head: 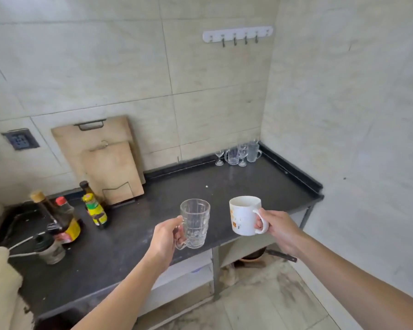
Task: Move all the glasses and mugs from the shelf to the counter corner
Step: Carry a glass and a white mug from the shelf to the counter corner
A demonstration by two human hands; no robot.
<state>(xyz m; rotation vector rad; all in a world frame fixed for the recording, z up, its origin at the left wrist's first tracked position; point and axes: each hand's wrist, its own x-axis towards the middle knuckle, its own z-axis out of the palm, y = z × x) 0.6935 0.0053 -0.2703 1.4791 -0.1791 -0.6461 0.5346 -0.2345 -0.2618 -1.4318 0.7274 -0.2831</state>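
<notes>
My left hand point(166, 236) grips the handle of a clear glass mug point(196, 222) and holds it upright above the front edge of the dark counter point(177, 186). To its right, my right hand point(277, 226) holds a white ceramic mug point(244, 215) with orange marks by its handle, also upright over the counter's front. In the far right corner of the counter stand several clear glasses and glass mugs point(240, 153), close together against the walls.
Two wooden cutting boards point(105, 160) lean on the back wall. Sauce and oil bottles point(67, 215) stand at the left, by a stove edge. A hook rail point(237, 35) hangs on the wall. Below the counter are open shelves and a pan point(253, 256).
</notes>
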